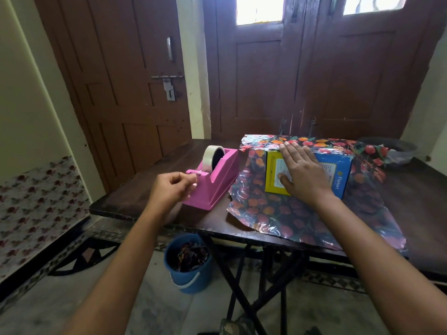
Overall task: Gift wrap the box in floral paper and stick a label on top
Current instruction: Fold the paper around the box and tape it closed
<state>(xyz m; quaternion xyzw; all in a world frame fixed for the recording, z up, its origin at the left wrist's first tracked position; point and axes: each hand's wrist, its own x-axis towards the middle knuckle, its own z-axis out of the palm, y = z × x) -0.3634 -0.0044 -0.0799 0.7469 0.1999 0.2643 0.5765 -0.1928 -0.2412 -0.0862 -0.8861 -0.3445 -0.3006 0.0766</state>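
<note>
Head view puts us early in the wrap. Our box [338, 175] sits on the floral paper [290, 218] on the bench [169, 155], its top mostly bare; only the flap beyond the box is folded onto it. Our right hand [302, 170] lies flat on the box, fingers straight, fingertips pinning that flap. Left of the box, our left hand [171, 189] pinches the tape [207, 158] end at the pink dispenser [217, 184]. Taping, the near flap, both ends and the label remain, we judge.
</note>
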